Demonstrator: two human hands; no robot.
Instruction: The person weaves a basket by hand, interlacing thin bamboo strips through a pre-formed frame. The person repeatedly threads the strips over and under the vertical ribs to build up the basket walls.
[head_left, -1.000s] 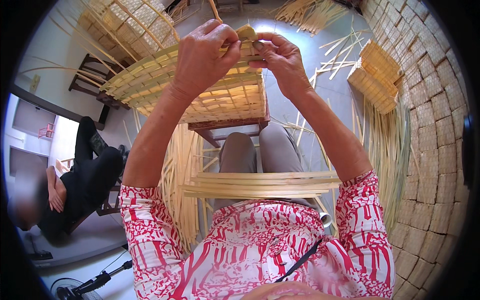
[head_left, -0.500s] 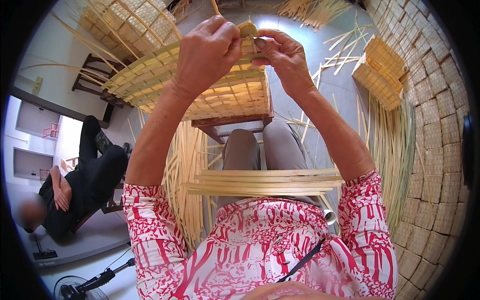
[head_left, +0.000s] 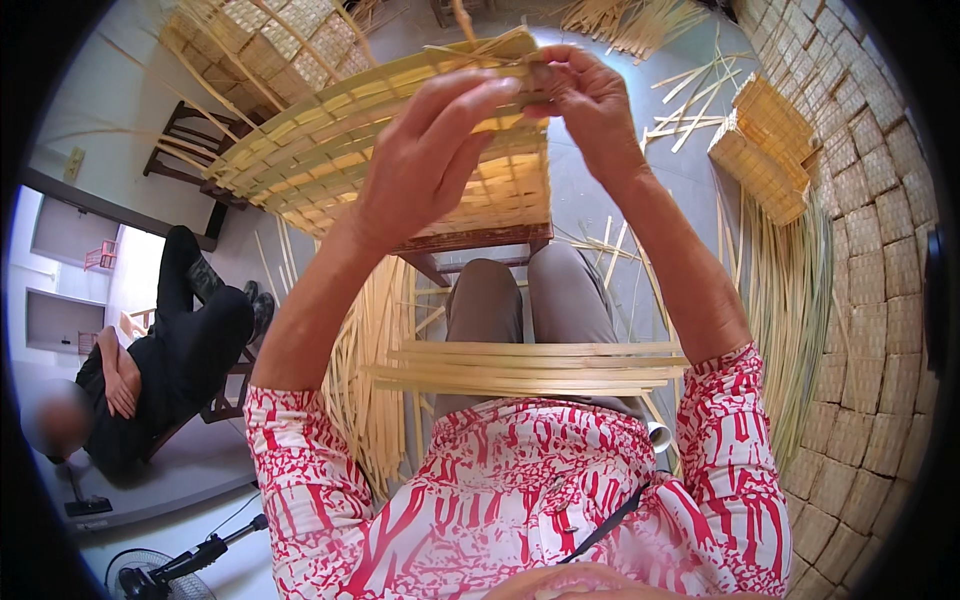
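Observation:
A half-woven basket (head_left: 330, 140) of yellow and green bamboo strips rests on a wooden stool (head_left: 460, 240) in front of me. My left hand (head_left: 425, 150) is over its near side, slightly blurred, fingers loosely bent and apart, tips near the upper rim, with nothing visible held. My right hand (head_left: 590, 105) pinches the upper right corner of the basket's rim, where green strips cross; the fingertips partly cover that spot. A bundle of pale strips (head_left: 530, 365) lies across my thighs.
A seated person in black (head_left: 150, 390) is at left, near a black fan (head_left: 160, 565) and chair (head_left: 185, 150). Stacked woven baskets (head_left: 860, 290) line the right, beside a yellow woven piece (head_left: 760, 150) and long strips (head_left: 780, 320). Another basket (head_left: 200, 40) stands behind, loose strips (head_left: 680, 120) on the floor.
My left hand has come down and loosened from the rim corner, its fingers straighter. My right hand and the basket corner have moved slightly up and right.

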